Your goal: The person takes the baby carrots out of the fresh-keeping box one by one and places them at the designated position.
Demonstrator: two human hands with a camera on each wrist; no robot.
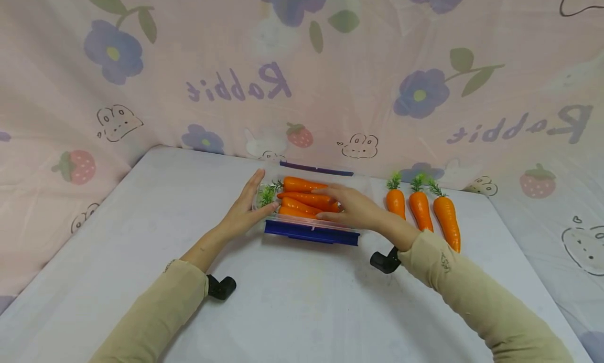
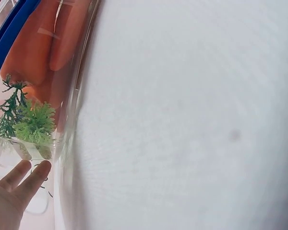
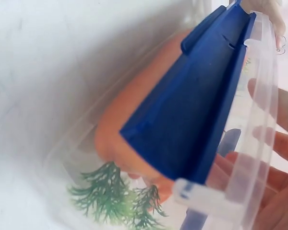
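A clear plastic box [image 1: 349, 227] with blue side clips [image 1: 311, 233] holds several orange carrots [image 1: 302, 184] lying lengthwise. Green leafy tops [image 2: 34, 122] show at its left end, and more leaves [image 3: 103, 189] appear through the wall in the right wrist view. My left hand [image 1: 240, 213] rests by the left end, its fingers extended and the thumb over the near rim. My right hand [image 1: 356, 208] reaches over the right part of the box, fingers and thumb spread about the carrots there. Its fingers look blurred behind the plastic in the right wrist view; no clear grip shows.
Three more carrots [image 1: 421, 211] with green tops lie side by side on the white table [image 1: 292, 305], right of the box, close to my right forearm. A patterned cloth [image 1: 330, 100] hangs behind the table. Black wrist-worn devices [image 1: 222, 288] sit under both wrists.
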